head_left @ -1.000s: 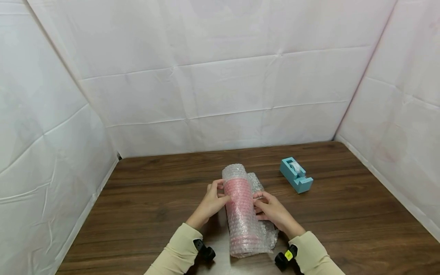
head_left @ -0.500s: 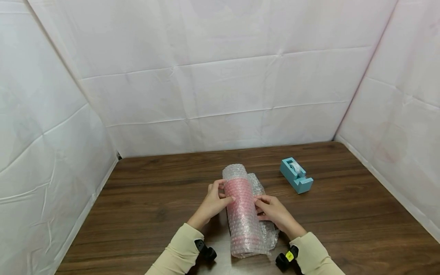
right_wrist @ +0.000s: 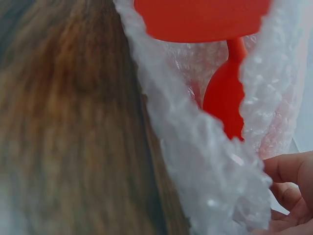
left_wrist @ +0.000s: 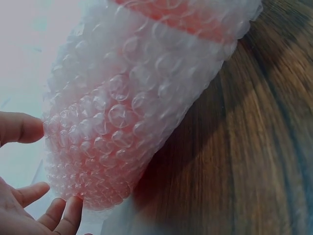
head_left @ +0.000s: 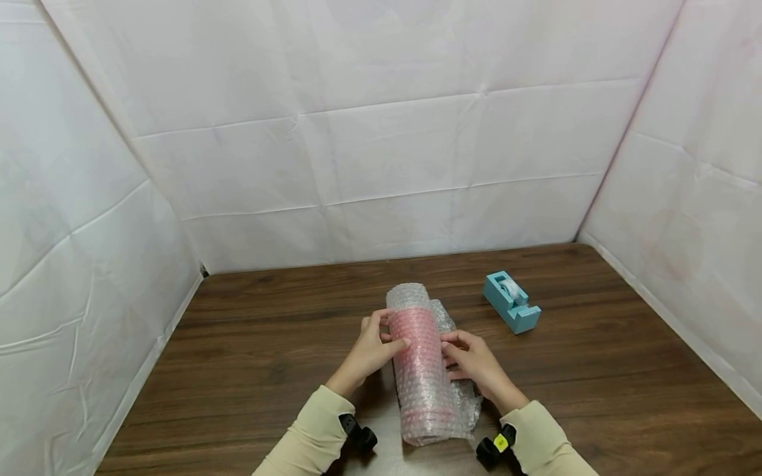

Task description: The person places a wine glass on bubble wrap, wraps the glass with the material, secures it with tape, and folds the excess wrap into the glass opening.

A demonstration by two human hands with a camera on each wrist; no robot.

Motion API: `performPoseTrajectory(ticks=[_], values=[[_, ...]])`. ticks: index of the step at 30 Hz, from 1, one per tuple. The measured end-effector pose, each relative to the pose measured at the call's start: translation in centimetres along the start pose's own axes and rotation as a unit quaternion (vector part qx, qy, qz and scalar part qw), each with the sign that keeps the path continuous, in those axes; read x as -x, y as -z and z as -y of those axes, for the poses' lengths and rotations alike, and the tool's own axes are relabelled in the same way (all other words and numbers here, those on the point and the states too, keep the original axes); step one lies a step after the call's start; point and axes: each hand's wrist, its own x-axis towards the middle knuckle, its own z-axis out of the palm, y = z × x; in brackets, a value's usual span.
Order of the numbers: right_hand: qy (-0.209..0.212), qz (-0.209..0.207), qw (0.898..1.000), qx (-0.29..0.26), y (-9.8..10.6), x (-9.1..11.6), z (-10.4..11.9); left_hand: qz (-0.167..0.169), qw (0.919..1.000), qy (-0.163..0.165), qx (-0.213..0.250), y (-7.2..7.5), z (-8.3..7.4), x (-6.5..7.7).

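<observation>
Bubble-wrap roll (head_left: pixel 421 390) lies lengthwise toward bottom of frame, between both hands: left hand (head_left: pixel 369 349) grips its left side, right hand (head_left: pixel 476 363) pinches loose flap (head_left: pixel 467 404).

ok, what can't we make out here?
Red object, right wrist view: cut off at top edge, lower part behind bubble wrap.
Right hand, same view: cut off by right edge.
Table, same view: grain blurred.
Tape dispenser, head view: tape end too small.

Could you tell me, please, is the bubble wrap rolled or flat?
Mostly rolled: the bubble wrap curves round a red object, a flap alongside.
</observation>
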Motion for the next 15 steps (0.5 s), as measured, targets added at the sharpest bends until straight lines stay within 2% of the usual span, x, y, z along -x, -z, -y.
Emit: performPoseTrajectory(ticks=[7,15], values=[[-0.018,0.005,1.000,0.001,0.6,0.3,0.1,-0.002,0.9999,-0.008,-0.009,-0.5,-0.2,-0.3],[-0.014,0.025,1.000,0.009,1.1,0.4,-0.1,-0.012,0.9996,-0.019,-0.019,-1.4,-0.3,-0.7]])
